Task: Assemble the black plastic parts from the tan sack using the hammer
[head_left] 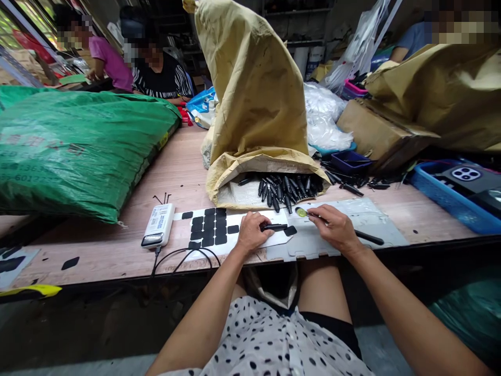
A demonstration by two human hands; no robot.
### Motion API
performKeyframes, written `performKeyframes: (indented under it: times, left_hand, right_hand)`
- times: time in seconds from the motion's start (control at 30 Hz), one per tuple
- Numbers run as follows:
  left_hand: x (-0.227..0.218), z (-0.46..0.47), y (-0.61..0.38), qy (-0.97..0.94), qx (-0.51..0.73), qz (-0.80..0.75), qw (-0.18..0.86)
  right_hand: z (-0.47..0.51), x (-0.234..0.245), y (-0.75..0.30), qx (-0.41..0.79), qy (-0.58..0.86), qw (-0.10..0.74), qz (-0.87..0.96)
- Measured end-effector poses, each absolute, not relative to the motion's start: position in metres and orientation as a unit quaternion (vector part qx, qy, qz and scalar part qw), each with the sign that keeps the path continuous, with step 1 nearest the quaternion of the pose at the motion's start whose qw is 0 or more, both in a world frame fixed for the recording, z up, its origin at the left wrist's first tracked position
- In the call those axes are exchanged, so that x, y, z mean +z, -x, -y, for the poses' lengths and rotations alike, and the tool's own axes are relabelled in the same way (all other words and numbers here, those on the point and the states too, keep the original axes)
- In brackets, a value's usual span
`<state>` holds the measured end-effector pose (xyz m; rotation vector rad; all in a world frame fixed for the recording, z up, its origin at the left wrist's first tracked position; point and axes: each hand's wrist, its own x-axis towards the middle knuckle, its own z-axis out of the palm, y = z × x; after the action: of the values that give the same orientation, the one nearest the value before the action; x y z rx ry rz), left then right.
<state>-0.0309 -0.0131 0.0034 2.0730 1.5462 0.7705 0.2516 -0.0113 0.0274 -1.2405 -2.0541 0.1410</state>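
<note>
My left hand (253,231) is closed around a slim black pen-shaped part (276,227), which lies level and points right. My right hand (332,224) grips a long tool with a black handle (368,237). A round yellow-green piece (301,212) shows at the tool's left end; its exact kind I cannot make out. Between the hands a black rounded patch (290,231) lies on the grey board (313,245). Left of my left hand, several black rounded squares (209,227) sit in rows on a white sheet (242,216).
An open brown sack (258,104) spills several black pen-shaped parts (289,188). A white power bank (158,224) with a black cable stands left. A bulging green sack (78,146) covers the far left. At right is a blue tray (442,193) holding a phone. Co-workers sit behind.
</note>
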Motion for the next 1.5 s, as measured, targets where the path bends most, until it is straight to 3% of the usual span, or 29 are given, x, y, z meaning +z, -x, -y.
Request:
performKeyframes:
  times: [0.3, 0.6, 0.73, 0.83, 0.97, 1.27, 1.43, 1.5]
  left_hand:
    - [0.010, 0.016, 0.031, -0.753, 0.269, -0.558, 0.220]
    - [0.007, 0.012, 0.032, -0.756, 0.266, -0.553, 0.228]
    - [0.023, 0.024, 0.030, -0.765, 0.285, -0.530, 0.231]
    - [0.044, 0.053, 0.025, -0.777, 0.293, -0.476, 0.289]
    - [0.050, 0.107, 0.016, -0.783, 0.195, -0.442, 0.392]
    - [-0.026, 0.158, 0.002, -0.727, -0.038, -0.579, 0.367]
    - [0.025, 0.110, 0.002, -0.740, 0.060, -0.473, 0.475]
    - [0.050, 0.066, 0.005, -0.736, 0.157, -0.487, 0.444]
  right_hand:
    - [-0.009, -0.002, -0.285, 0.077, 0.517, 0.288, 0.802]
    - [-0.007, -0.005, -0.273, 0.005, 0.559, 0.264, 0.786]
    - [-0.007, -0.004, -0.273, 0.004, 0.562, 0.260, 0.786]
    - [-0.008, -0.004, -0.273, 0.000, 0.561, 0.261, 0.785]
    - [-0.008, -0.006, -0.273, -0.001, 0.555, 0.266, 0.788]
    - [-0.007, -0.004, -0.271, 0.002, 0.567, 0.266, 0.780]
    - [-0.006, -0.004, -0.270, -0.002, 0.564, 0.269, 0.781]
    - [-0.006, -0.005, -0.271, -0.002, 0.562, 0.270, 0.782]
